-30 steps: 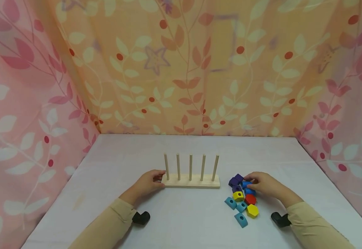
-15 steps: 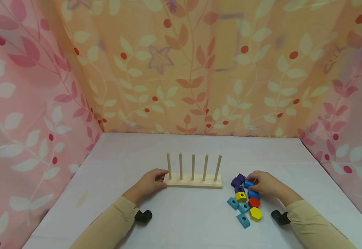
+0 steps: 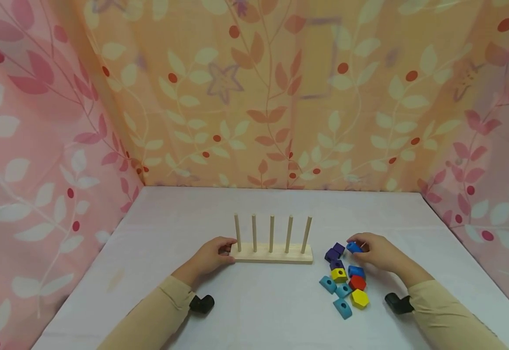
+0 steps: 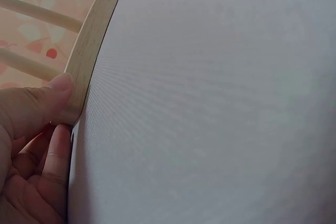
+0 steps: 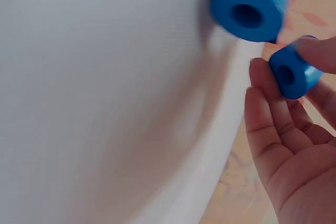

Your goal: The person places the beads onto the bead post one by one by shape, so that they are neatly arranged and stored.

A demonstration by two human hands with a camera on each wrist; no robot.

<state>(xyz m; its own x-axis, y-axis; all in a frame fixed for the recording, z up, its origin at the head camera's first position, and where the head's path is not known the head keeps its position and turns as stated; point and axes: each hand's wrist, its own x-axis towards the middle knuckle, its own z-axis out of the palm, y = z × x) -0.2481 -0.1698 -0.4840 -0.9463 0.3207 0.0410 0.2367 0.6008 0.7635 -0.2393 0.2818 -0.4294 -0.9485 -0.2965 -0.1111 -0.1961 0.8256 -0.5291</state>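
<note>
A pale wooden stand (image 3: 272, 253) bears a row of several upright bare pegs. At its left end my left hand (image 3: 208, 255) grips the base; the left wrist view shows the thumb on the base's edge (image 4: 84, 72) and fingers beneath the corner. My right hand (image 3: 381, 252) pinches a blue cylindrical bead (image 5: 294, 72) with a hole through it, held above the table. Another blue bead (image 3: 356, 271) lies below that hand, next to a red hexagonal bead (image 3: 357, 283). Purple beads (image 3: 332, 255) sit to the hand's left.
Nearer the front of the pile are a yellow bead (image 3: 339, 275), a yellow hexagonal bead (image 3: 360, 299) and several teal beads (image 3: 342, 308). A white cloth covers the table (image 3: 184, 214). Patterned curtains (image 3: 254, 97) stand at the back and sides.
My right hand has lifted the blue bead off the pile, up and slightly to the right. The left hand stays on the stand. The camera view has shifted a little.
</note>
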